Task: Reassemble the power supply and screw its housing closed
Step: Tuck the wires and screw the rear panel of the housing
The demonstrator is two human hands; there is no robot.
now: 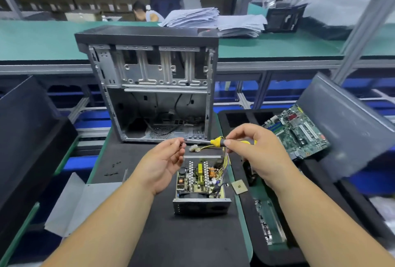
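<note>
The open power supply (201,189) sits on the black mat, its circuit board exposed and its yellow wires running up to a white connector (195,148). Its grey metal cover (70,202) lies flat at the left. Above the supply, my right hand (254,149) grips a yellow-handled screwdriver (218,141) held level, shaft pointing left. My left hand (164,162) pinches something small at the screwdriver's tip; what it is cannot be made out. Several small black screws (114,168) lie on the mat to the left.
An empty computer case (149,87) stands upright behind the supply. A motherboard (297,130) leans in a black foam tray at the right. A small square chip (239,186) and a memory stick (267,224) lie beside the supply. Paper stacks (192,18) rest on the green shelf.
</note>
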